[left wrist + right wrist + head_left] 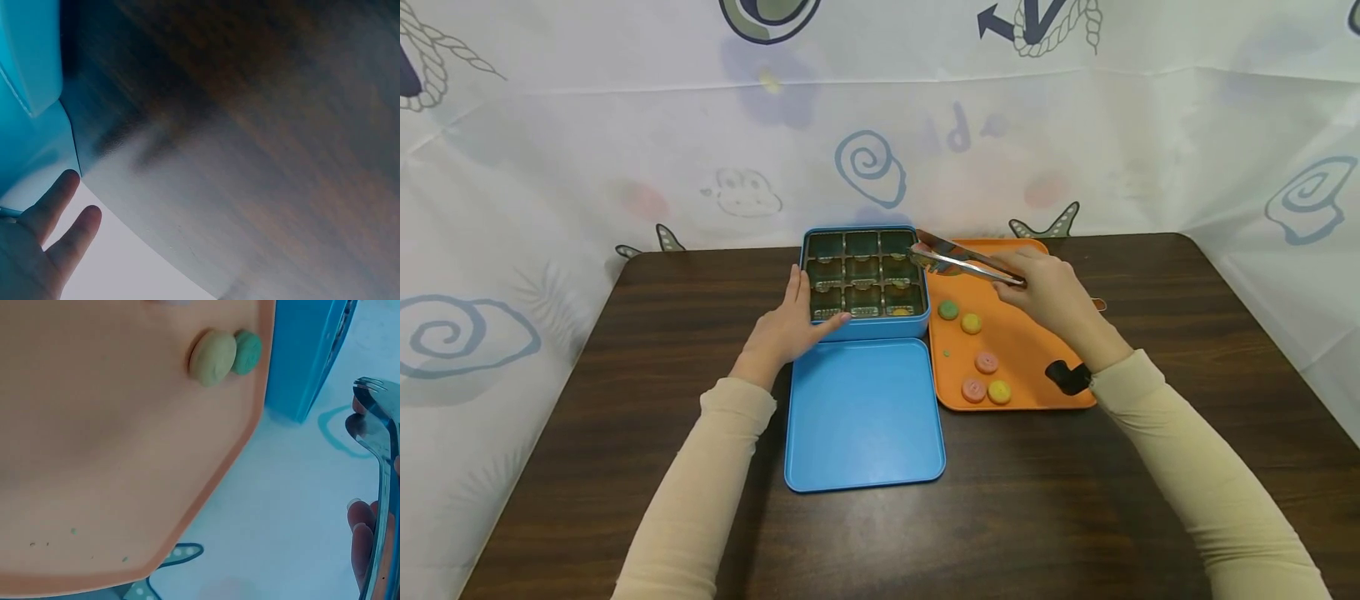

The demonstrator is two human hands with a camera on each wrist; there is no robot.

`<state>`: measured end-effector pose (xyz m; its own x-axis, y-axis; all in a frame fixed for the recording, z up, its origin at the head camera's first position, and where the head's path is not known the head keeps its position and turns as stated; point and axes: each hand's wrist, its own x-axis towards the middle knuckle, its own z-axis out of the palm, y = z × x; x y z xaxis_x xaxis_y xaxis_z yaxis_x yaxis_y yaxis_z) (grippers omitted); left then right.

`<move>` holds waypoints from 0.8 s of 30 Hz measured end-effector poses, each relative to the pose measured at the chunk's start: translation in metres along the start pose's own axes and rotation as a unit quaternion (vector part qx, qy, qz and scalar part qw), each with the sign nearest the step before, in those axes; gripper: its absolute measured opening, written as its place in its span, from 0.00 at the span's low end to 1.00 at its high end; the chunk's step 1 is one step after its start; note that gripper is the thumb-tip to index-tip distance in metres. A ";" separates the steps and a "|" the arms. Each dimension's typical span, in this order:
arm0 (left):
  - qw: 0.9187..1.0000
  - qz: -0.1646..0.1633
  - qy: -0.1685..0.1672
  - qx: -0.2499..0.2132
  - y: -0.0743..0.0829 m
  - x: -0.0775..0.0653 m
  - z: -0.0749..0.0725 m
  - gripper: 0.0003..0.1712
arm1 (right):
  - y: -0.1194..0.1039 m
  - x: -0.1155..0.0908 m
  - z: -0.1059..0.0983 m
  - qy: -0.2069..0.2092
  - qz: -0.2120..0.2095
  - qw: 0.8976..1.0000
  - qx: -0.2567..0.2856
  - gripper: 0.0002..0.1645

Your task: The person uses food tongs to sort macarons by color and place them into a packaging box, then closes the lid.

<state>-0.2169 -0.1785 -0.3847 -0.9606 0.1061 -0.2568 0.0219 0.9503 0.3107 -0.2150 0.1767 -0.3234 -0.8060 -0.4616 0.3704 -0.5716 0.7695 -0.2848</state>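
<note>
My right hand [1047, 287] grips metal tongs [970, 260], their tips over the right rim of a blue box [872, 330]. In the right wrist view, a small pinkish edge [358, 405] shows between the tong ends; I cannot tell what it is. Inside the box sits a clear divided insert [862, 271], with something yellow [900, 312] in its front right compartment. My left hand [784, 333] rests against the box's left wall, fingers straight, thumb at the front rim. Several macarons lie on an orange tray [1037, 333], including a green macaron [948, 310] and a yellow macaron [971, 323].
A flat blue lid [865, 417] lies in front of the box, beside the tray's left edge. Small crumbs [73, 531] dot the tray. All stand on a dark wooden table [700, 317], with a printed white sheet [880, 108] hanging behind.
</note>
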 end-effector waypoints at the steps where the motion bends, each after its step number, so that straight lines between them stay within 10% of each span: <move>1: 1.000 0.000 0.000 0.000 0.000 0.000 0.000 0.63 | -0.001 0.000 0.001 -0.002 -0.003 1.000 0.001 0.18; 24: 1.000 0.003 0.006 0.002 0.000 -0.001 0.000 0.64 | -0.023 -0.011 0.018 -0.036 -0.041 0.998 0.010 0.19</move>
<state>-0.2163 -0.1789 -0.3846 -0.9639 0.1085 -0.2431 0.0292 0.9507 0.3087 -0.1962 0.1559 -0.3370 -0.7650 -0.5538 0.3288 -0.6384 0.7194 -0.2735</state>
